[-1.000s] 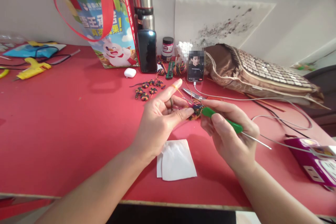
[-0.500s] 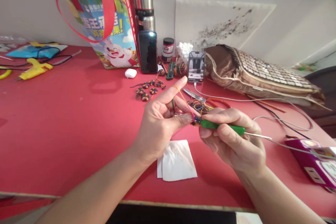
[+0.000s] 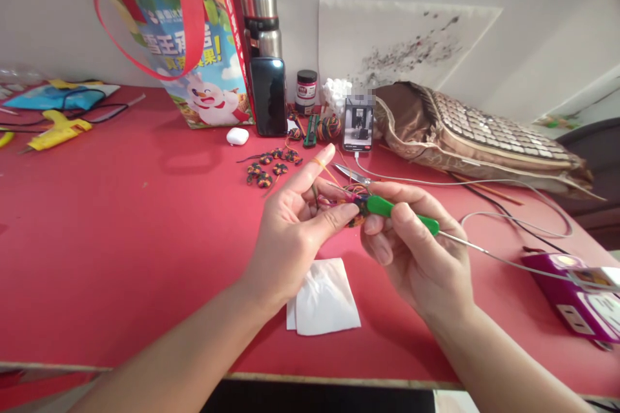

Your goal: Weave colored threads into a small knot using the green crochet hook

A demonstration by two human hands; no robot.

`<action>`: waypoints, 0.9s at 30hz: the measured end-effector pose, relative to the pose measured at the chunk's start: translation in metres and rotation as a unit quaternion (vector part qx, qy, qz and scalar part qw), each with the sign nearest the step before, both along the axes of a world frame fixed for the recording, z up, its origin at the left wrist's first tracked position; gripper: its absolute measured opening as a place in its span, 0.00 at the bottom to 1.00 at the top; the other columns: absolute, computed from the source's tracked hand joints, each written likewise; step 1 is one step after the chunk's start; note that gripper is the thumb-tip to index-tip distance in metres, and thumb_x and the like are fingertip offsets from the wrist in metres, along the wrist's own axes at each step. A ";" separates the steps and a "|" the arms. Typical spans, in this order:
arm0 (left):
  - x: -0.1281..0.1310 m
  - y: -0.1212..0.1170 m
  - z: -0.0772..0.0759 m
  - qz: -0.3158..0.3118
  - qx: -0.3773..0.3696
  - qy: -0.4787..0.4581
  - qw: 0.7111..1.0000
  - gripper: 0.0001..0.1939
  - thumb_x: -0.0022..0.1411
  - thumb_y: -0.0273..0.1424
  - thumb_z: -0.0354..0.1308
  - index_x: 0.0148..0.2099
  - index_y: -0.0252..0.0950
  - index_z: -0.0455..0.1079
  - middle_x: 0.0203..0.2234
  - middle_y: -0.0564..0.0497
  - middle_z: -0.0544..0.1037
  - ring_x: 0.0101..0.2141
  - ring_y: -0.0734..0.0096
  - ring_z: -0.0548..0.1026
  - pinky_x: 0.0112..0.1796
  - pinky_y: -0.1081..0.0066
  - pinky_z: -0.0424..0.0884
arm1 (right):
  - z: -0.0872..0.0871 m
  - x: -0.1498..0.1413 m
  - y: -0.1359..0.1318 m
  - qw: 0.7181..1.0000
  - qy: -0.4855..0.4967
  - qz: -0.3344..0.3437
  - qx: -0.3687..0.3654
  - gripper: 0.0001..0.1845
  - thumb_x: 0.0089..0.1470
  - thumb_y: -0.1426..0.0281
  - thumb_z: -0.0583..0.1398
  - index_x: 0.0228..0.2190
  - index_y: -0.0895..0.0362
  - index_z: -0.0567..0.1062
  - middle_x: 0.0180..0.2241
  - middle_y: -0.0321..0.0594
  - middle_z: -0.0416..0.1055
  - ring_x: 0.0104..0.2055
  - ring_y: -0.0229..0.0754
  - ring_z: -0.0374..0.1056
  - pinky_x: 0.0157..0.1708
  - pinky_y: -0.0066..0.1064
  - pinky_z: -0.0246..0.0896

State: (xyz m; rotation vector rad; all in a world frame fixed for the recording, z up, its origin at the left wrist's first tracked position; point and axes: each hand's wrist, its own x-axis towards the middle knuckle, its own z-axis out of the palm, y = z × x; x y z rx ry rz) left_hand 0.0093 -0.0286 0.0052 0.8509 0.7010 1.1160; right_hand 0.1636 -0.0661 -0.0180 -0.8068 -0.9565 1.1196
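My left hand [image 3: 295, 226] pinches a small multicoloured crochet piece [image 3: 357, 218] between thumb and fingers. A thin yarn strand runs over its raised index finger. My right hand [image 3: 421, 251] grips the green handle of a crochet hook [image 3: 402, 214]; a bare metal shaft sticks out on its right end. The hook's working end is at the crochet piece, and its tip is partly hidden by yarn and fingers. Behind the hands lie scissors [image 3: 352, 174] and loose yarn, partly covered by my fingers. Several finished-looking crochet rounds [image 3: 264, 179] rest on the red table to the left.
White folded tissue [image 3: 327, 300] lies below my hands on the red table [image 3: 121, 258]. A propped phone [image 3: 358, 126], dark phone [image 3: 269, 97], printed bag [image 3: 208, 45] and flask [image 3: 264, 19] stand at the back. A glue gun [image 3: 58, 129] is left; a purple power strip [image 3: 557, 290] right.
The crochet hook's handle has tilted more steeply, its left end raised, and my right hand has shifted slightly left and up with it. The left index finger still holds the yarn up.
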 end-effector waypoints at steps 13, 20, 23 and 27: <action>-0.001 0.006 0.000 0.013 -0.042 -0.064 0.997 0.33 0.52 0.19 0.76 0.60 0.44 0.81 0.28 0.60 0.80 0.30 0.77 0.79 0.39 0.74 0.80 | -0.002 0.000 0.001 0.999 0.032 0.015 -0.008 0.09 0.62 0.62 0.72 0.43 0.50 0.88 0.28 0.37 0.81 0.20 0.33 0.68 0.21 0.28 0.66; -0.002 0.006 -0.001 0.038 0.006 -0.052 0.998 0.34 0.50 0.21 0.79 0.59 0.45 0.82 0.29 0.58 0.83 0.32 0.76 0.81 0.35 0.78 0.78 | -0.005 -0.001 -0.004 0.998 -0.008 0.044 0.049 0.07 0.67 0.65 0.69 0.45 0.48 0.88 0.32 0.38 0.83 0.22 0.35 0.72 0.23 0.30 0.71; -0.003 0.005 -0.001 0.048 0.018 -0.050 0.997 0.33 0.49 0.23 0.80 0.58 0.45 0.83 0.28 0.58 0.83 0.31 0.76 0.81 0.35 0.79 0.78 | -0.006 -0.001 -0.008 0.995 -0.040 0.044 0.083 0.10 0.69 0.67 0.67 0.48 0.48 0.87 0.34 0.38 0.83 0.24 0.35 0.74 0.25 0.30 0.73; 0.000 0.003 -0.001 0.044 0.022 -0.043 0.998 0.34 0.48 0.22 0.80 0.58 0.45 0.83 0.27 0.60 0.82 0.32 0.76 0.81 0.37 0.78 0.79 | -0.005 -0.003 -0.008 0.993 -0.059 -0.005 0.099 0.09 0.68 0.66 0.67 0.48 0.50 0.87 0.34 0.39 0.82 0.25 0.36 0.74 0.25 0.31 0.74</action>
